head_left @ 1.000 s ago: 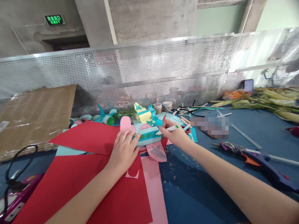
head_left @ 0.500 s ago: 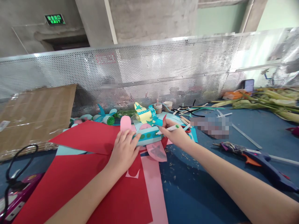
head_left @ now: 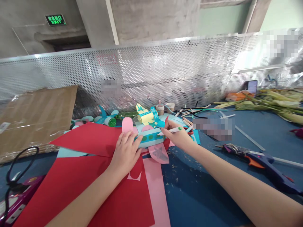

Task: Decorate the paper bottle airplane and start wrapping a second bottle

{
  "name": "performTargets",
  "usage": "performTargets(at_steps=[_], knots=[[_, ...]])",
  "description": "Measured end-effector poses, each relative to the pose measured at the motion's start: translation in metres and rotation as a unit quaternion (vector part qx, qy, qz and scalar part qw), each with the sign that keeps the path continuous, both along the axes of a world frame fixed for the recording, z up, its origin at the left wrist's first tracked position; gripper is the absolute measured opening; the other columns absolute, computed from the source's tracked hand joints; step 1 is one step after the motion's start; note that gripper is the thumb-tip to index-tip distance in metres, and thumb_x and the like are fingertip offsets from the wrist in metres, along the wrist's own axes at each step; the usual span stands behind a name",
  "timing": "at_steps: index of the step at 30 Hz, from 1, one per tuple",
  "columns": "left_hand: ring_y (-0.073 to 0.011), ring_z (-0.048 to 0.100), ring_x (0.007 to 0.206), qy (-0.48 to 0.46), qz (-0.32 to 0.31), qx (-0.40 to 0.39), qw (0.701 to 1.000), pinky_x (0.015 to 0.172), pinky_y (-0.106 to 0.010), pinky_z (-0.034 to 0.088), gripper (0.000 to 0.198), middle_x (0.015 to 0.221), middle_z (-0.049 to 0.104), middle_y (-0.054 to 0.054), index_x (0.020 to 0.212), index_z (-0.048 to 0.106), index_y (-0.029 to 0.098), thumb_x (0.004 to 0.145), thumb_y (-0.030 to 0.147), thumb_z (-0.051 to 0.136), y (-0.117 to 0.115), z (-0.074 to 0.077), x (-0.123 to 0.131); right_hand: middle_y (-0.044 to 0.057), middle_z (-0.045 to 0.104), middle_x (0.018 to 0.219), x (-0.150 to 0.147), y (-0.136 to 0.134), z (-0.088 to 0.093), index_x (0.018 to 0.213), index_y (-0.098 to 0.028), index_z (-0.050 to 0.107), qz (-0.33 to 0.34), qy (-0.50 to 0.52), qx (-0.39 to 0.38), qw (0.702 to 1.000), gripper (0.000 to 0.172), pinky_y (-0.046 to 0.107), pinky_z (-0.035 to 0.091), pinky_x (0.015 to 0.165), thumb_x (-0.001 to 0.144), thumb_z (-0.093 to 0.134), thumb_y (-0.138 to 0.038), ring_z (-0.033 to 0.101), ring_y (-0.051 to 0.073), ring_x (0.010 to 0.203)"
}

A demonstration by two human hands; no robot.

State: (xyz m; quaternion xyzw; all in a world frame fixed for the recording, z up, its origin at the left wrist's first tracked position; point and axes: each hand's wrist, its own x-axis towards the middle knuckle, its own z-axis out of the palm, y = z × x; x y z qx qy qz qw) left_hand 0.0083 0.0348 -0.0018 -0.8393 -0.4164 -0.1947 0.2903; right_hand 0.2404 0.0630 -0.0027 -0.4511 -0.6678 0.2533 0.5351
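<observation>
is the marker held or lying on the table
Held: the right hand grips the marker, its tip near the green dots.

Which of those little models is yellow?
The starred model, beyond the dotted model; only its body is yellow. The dotted model and green-ended model are mostly blue.

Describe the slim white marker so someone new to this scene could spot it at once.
On the broad blue tabletop, find the light-blue paper model with a row of green dots. Over its right end, the person's bare right hand grips the slim white marker. Its green back end sets it apart from the tan sticks lying beyond.
</observation>
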Motion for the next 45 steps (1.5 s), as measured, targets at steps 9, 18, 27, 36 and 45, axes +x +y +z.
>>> performTargets(at_steps=[9, 18, 27, 36, 45], knots=[[-0.0328, 0.052, 0.12, -0.011, -0.001, -0.011, 1.0, 0.109, -0.055, 0.035, 0.035, 0.121, 0.065, -0.013, 0.122, 0.062, 0.018, 0.09, 0.024, 0.05, -0.0005, 0.0009, 0.0004, -0.005, 0.047, 0.055, 0.0, -0.0032, 0.0031, 0.065, -0.024, 0.042, 0.005, 0.001, 0.001, 1.0, 0.018, 0.028, 0.034, 0.054, 0.075, 0.054, -0.034, 0.043, 0.014, 0.055], [-0.0334, 0.052, 0.119, -0.006, 0.0, -0.007, 1.0, 0.108, -0.055, 0.035, 0.035, 0.121, 0.065, -0.014, 0.122, 0.062, 0.016, 0.09, 0.023, 0.051, -0.0011, 0.0014, 0.0009, -0.005, 0.048, 0.055, 0.0, -0.0029, 0.0024, 0.065, -0.024, 0.042, 0.003, -0.004, 0.001, 1.0, 0.018, 0.027, 0.034, 0.054, 0.075, 0.054, -0.033, 0.044, 0.014, 0.054], [-0.0332, 0.052, 0.12, -0.001, 0.007, -0.007, 1.0, 0.109, -0.055, 0.034, 0.035, 0.121, 0.064, -0.013, 0.123, 0.062, 0.016, 0.089, 0.024, 0.052, -0.0005, 0.0007, 0.0007, -0.005, 0.047, 0.055, -0.0001, -0.0043, 0.0032, 0.064, -0.024, 0.041, 0.008, -0.013, -0.007, 1.0, 0.019, 0.027, 0.033, 0.053, 0.075, 0.053, -0.035, 0.043, 0.014, 0.054], [-0.0333, 0.052, 0.12, -0.012, 0.0, -0.012, 1.0, 0.108, -0.056, 0.035, 0.035, 0.121, 0.064, -0.013, 0.122, 0.061, 0.017, 0.089, 0.024, 0.051, -0.0002, 0.0004, 0.0002, -0.005, 0.047, 0.053, -0.0009, -0.0056, 0.0051, 0.063, -0.024, 0.041, -0.01, -0.021, 0.006, 1.0, 0.019, 0.026, 0.032, 0.052, 0.075, 0.053, -0.033, 0.042, 0.013, 0.052], [-0.0333, 0.052, 0.12, -0.01, -0.002, -0.004, 1.0, 0.108, -0.056, 0.035, 0.035, 0.12, 0.064, -0.013, 0.122, 0.061, 0.017, 0.089, 0.023, 0.051, -0.0003, 0.0, 0.0003, -0.005, 0.048, 0.055, -0.0007, -0.0043, 0.0032, 0.064, -0.024, 0.042, 0.002, -0.019, 0.004, 1.0, 0.019, 0.026, 0.033, 0.053, 0.076, 0.053, -0.033, 0.042, 0.013, 0.053]])
